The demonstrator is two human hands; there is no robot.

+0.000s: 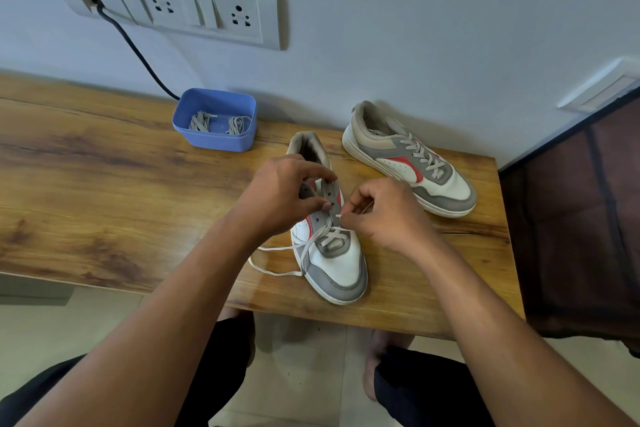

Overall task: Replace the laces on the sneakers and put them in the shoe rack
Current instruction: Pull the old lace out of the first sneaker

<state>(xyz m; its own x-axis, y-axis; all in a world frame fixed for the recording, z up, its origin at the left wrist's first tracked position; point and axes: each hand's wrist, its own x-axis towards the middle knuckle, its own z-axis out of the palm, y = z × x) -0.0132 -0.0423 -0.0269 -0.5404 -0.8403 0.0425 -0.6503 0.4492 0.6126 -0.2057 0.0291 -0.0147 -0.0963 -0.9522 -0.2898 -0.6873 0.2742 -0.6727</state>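
White flat lace [313, 239], half threaded: it crosses the lowest eyelets of the near sneaker [341, 270], and one loose end trails off the shoe's left side onto the wooden worktop [104, 184]. The upper eyelets are still bare.

Hands:
- Your left hand [287, 194] curls over the eyelet flap and tongue, thumb by the eyelet row, gripping the upper.
- Your right hand [384, 215] pinches the other lace end just behind its tip [338, 216], which sits right at an open eyelet.

Position: the near sneaker sits toe toward you, close to the worktop's front edge. The far sneaker [398, 163] lies well apart at the back right, fully laced.

Handling, judged:
- The lace is limp, light and likely a little slick. It will not push through a hole by itself, so keep the pinch close behind the stiff tip and steer with that.
- The shoe looks light enough to slide or tip under a pull. Your grip on the flap is what anchors it.
- The upper is soft and will fold. Hold beside the target eyelet so the hole stays open.
- To carry it later, take it by the heel collar or the sole, which are the firm parts.

Also present: a blue tub [214, 142] by the wall, holding bundled grey laces [202, 123]. A dark unit [571, 218] stands to the right. You cannot tell from here whether it is the shoe rack.
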